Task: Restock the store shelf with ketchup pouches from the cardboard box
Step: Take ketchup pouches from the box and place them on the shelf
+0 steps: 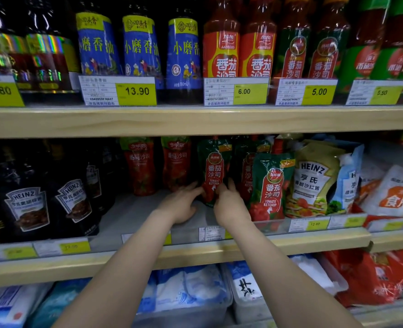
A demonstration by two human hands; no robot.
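I'm looking at the middle shelf first: its bare grey patch in front of the hands is the gap I'm filling, w/ dark Heinz bottles to the left and Heinz salad-dressing pouches to the right. Top shelf holds blue sesame-oil bottles and red ketchup bottles, so pouch goods sit one level down, prob. why I'm working here.

Next, the row of ketchup pouches: one green-and-red pouch already standing at the front, more behind it. The ketchup pouch I'm handling stands upright just left of that one, label facing out, base on the shelf.

Both hands are on its lower part. Left hand has fingers curled lightly against the pouch's left bottom edge; right hand pinches the right bottom edge btw thumb and fingers. Neither is a full grip; I judge it's a steadying hold, since a soft pouch slumps unless its base is spread flat.

Cardboard box isn't in view. Looks like the squaring-up step.
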